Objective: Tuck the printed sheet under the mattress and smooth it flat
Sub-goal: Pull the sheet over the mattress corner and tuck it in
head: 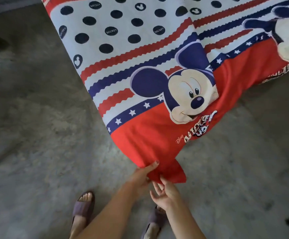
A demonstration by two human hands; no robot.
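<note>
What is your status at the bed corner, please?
Left hand grips sheet corner. Right hand open, fingers touching the loose flap. Corner untucked. Nothing in the way.

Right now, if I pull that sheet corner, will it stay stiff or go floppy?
Probably floppy: the sheet drapes off the mattress corner and its red corner flap hangs in soft folds. It looks thin and light, since the left hand gathers it with a thumb pinch. Creases near the printed face suggest it wrinkles easily.

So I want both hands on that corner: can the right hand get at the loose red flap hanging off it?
Probably yes: the right hand is open just below the red flap, fingertips nearly touching, nothing between them.
</note>
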